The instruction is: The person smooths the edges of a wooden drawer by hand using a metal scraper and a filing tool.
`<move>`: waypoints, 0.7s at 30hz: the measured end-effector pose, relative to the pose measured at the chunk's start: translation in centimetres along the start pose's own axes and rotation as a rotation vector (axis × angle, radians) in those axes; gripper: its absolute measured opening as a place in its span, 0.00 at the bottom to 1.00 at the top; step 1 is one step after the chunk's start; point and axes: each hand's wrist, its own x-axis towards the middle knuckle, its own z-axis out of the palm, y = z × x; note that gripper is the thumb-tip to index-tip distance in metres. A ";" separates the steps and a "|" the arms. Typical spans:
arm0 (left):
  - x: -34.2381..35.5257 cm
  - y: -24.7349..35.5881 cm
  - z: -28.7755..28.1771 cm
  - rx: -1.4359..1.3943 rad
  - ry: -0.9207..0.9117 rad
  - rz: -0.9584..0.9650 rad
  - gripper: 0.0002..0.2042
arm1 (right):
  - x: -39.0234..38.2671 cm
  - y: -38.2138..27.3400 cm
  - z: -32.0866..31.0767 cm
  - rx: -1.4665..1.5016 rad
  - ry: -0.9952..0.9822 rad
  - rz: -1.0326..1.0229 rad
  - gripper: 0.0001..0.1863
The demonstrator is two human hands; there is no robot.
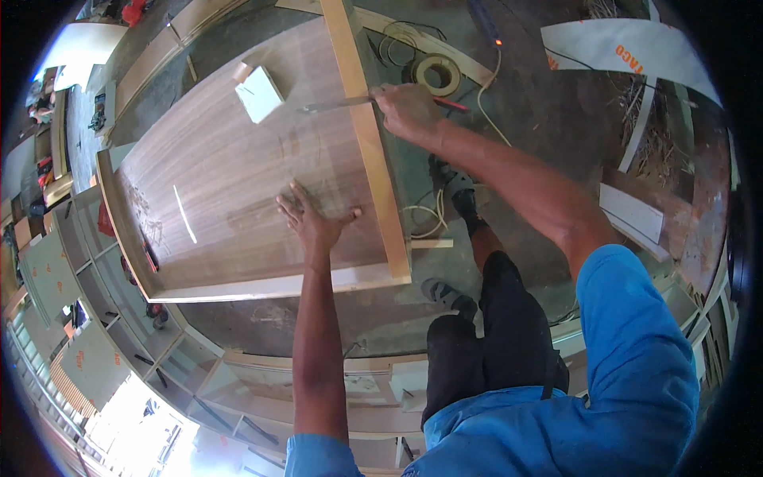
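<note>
My left hand (316, 222) rests with spread fingers on a brown wood-grain panel (238, 175). Its right edge carries a pale wooden strip (372, 191). My right hand (407, 111) grips a long, thin metal tool (334, 105) by its right end, held across that strip; whether the blade touches the wood I cannot tell. A white square block (260, 95) and a small wood piece (242, 71) lie on the panel's upper part, and a red-and-black tool (149, 254) lies at its lower left.
A tape roll (453, 78), red stick-like item (451, 103) and cables (501, 123) lie right of the panel. A curved white board (620, 44) and offcuts (632, 213) are farther right. Cabinet frames (183, 358) line the left and bottom. My feet (445, 298) stand beside the panel.
</note>
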 end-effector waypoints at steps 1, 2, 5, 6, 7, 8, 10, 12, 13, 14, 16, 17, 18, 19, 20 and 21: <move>0.2 -0.2 0.4 -0.003 0.018 0.011 0.79 | -1.8 -0.9 0.1 -0.019 -0.036 0.024 0.09; 0.2 -0.3 0.6 -0.003 0.036 0.019 0.80 | -3.6 -1.8 0.2 -0.026 -0.035 0.026 0.09; 0.4 -0.3 1.2 0.018 0.032 0.032 0.81 | -9.3 -5.0 0.4 0.087 0.007 0.051 0.10; 0.6 -0.4 1.3 0.020 0.023 0.032 0.81 | -11.0 -6.2 0.5 0.114 -0.020 0.081 0.11; 0.8 -0.3 1.4 0.043 0.023 0.027 0.81 | -12.5 -7.3 0.4 0.140 -0.050 0.111 0.12; 0.9 -0.7 1.5 0.074 0.022 0.016 0.82 | -13.8 -8.5 0.4 0.150 -0.061 0.117 0.12; 2.0 -2.7 1.3 0.095 0.044 0.053 0.81 | -15.9 -11.0 0.4 0.113 -0.105 0.160 0.11; 1.5 -2.8 2.0 0.102 0.059 0.105 0.81 | -18.8 -12.2 0.9 0.152 -0.077 0.168 0.11; 1.6 -2.1 2.0 0.080 0.027 0.050 0.81 | -20.0 -12.5 1.1 0.178 -0.031 0.169 0.11; 1.4 -1.6 1.9 0.062 -0.003 -0.006 0.81 | -21.2 -13.0 1.2 0.179 -0.033 0.175 0.11; 1.5 -1.7 1.8 0.076 0.002 -0.001 0.81 | -23.2 -14.4 1.3 0.178 -0.103 0.202 0.12; 1.6 -1.4 1.8 0.080 0.006 0.007 0.82 | -24.3 -14.8 1.7 0.181 -0.098 0.210 0.12; 1.7 -1.2 1.6 0.087 0.006 0.013 0.82 | -25.4 -15.2 2.1 0.167 -0.105 0.205 0.12; 1.5 -0.6 1.7 0.101 -0.017 -0.005 0.81 | -26.8 -15.4 2.5 0.151 -0.119 0.205 0.12; 1.5 -0.5 1.7 0.122 -0.036 -0.027 0.81 | -27.7 -15.9 2.4 0.162 -0.117 0.213 0.12; 1.3 -0.5 1.7 0.135 -0.039 -0.025 0.81 | -28.6 -16.3 2.3 0.211 -0.186 0.236 0.13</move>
